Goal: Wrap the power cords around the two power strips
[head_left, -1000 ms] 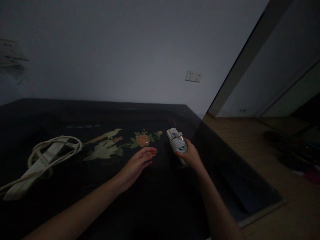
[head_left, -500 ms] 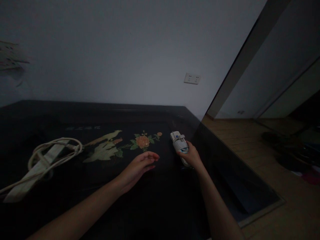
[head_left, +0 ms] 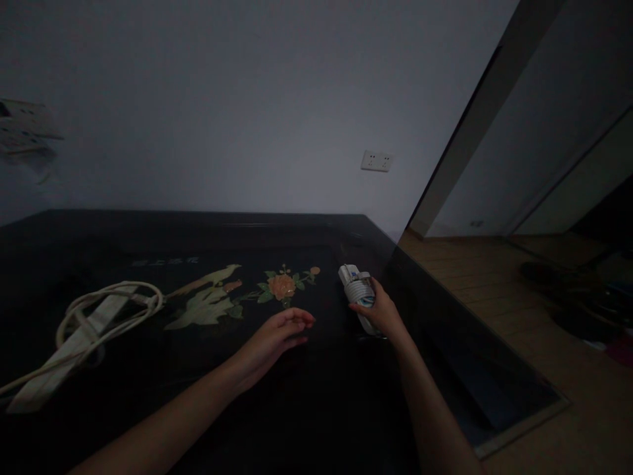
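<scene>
My right hand (head_left: pixel 384 310) grips a white power strip (head_left: pixel 349 271) at the right of the dark tabletop. A cord (head_left: pixel 359 291) is wound in tight turns around that strip, and my fingers cover part of it. Nothing is in my left hand (head_left: pixel 279 335), which hangs over the table's middle with its fingers loosely bent and apart. Further left lies a second white power strip (head_left: pixel 74 353), set at a slant, with its pale cable (head_left: pixel 157 297) looped loosely over it.
The dark tabletop (head_left: pixel 297 415) bears a bird and flower decoration (head_left: pixel 281 287). Behind it, a wall socket (head_left: pixel 376 161) sits on the pale wall. More sockets (head_left: pixel 30 128) are at the far left. Wooden floor (head_left: pixel 459 277) lies beyond the table's right edge.
The view has tilted slightly, so the table and wall sit a little lower in the picture. Both hands keep nearly the same pose, the right one still on the power strip.
</scene>
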A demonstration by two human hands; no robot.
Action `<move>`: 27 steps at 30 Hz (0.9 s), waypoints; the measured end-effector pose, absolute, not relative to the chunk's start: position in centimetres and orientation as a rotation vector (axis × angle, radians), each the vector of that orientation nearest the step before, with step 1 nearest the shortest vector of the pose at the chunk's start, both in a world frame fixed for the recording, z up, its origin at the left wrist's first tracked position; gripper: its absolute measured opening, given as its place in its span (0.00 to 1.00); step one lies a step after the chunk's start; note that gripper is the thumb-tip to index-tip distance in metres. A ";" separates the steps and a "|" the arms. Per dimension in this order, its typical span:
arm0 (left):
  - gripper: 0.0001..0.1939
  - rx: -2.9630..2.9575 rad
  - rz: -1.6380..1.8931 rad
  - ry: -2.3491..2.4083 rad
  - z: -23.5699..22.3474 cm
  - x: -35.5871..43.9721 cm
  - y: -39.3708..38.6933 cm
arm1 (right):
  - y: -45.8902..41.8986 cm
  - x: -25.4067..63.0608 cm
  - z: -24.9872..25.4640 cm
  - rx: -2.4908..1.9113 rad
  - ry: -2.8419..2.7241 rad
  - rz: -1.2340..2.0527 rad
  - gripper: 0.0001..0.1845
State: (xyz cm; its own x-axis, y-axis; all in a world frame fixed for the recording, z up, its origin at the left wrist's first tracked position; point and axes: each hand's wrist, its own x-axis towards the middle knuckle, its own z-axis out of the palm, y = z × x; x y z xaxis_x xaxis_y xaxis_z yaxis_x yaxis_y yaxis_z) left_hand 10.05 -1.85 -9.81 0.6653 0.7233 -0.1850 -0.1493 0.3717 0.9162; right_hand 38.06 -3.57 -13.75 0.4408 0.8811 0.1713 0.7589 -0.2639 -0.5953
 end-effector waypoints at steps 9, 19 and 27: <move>0.07 1.063 0.568 0.647 -10.3 10.2 -1.8 | -3.6 37.6 -13.7 -2.045 -1.347 0.256 0.50; 0.06 1.056 0.552 0.639 -10.4 10.3 -1.7 | -3.6 36.8 -12.6 -2.056 -1.372 0.265 0.50; 0.06 1.043 0.545 0.653 -10.0 10.4 -2.0 | -3.7 37.1 -12.9 -2.083 -1.360 0.261 0.51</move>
